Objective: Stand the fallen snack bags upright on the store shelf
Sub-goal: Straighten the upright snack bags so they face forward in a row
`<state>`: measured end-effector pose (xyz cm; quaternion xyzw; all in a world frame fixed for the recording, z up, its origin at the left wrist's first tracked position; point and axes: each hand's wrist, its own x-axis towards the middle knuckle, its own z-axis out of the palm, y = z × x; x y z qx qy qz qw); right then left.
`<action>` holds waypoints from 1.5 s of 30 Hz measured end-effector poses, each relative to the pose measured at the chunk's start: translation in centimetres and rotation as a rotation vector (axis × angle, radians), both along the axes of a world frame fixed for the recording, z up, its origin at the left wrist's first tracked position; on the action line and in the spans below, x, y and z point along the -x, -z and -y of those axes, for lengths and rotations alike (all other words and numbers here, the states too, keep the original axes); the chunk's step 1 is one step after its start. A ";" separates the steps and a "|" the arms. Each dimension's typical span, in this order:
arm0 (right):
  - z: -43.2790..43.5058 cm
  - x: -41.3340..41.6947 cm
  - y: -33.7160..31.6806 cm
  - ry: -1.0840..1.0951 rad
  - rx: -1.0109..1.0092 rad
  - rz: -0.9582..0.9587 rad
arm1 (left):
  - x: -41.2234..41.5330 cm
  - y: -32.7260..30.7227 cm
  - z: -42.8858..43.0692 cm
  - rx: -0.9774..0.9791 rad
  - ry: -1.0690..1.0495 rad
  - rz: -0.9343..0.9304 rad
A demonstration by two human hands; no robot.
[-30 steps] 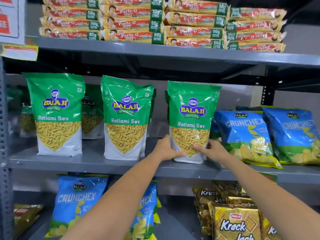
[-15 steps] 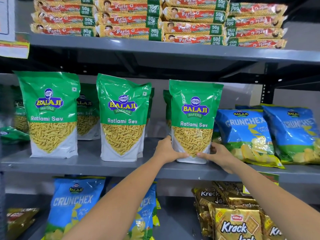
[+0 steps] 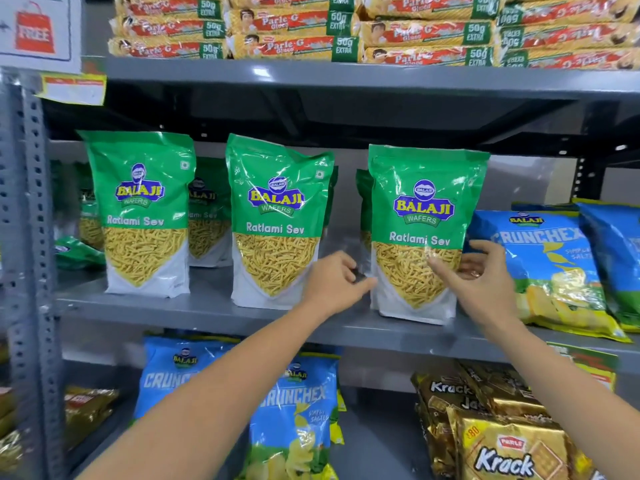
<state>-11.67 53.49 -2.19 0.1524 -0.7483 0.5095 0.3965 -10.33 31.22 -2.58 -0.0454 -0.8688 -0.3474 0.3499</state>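
On the grey middle shelf (image 3: 194, 308) three green Balaji Ratlami Sev bags stand upright in a front row. Taking the rightmost Sev bag (image 3: 424, 233) as the landmark: the middle Sev bag (image 3: 278, 220) stands to its left with a gap between them, and the left Sev bag (image 3: 142, 213) stands further left again. More green bags stand behind the row, and one fallen green bag (image 3: 78, 252) lies flat at the far left, behind the left Sev bag. Just right of the landmark a blue Crunchex bag (image 3: 550, 271) leans back on the same shelf.

The left hand (image 3: 334, 284) is at the landmark's lower left edge, fingers curled in a narrow grip; its fingertips seem to touch the bag's side, though blur there makes contact hard to confirm. The right hand (image 3: 485, 278) is at the lower right edge, its grip wide, thumb across the clear front panel and fingers spread beside the bag.

Parle-G packs (image 3: 287, 46) are stacked on the shelf above the landmark; Krack Jack packs (image 3: 509, 455) and further Crunchex bags sit on the shelf below it.
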 end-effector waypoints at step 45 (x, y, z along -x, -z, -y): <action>4.8 0.3 1.4 0.228 -0.273 -0.387 | -1.3 -0.4 2.4 0.230 0.071 -0.438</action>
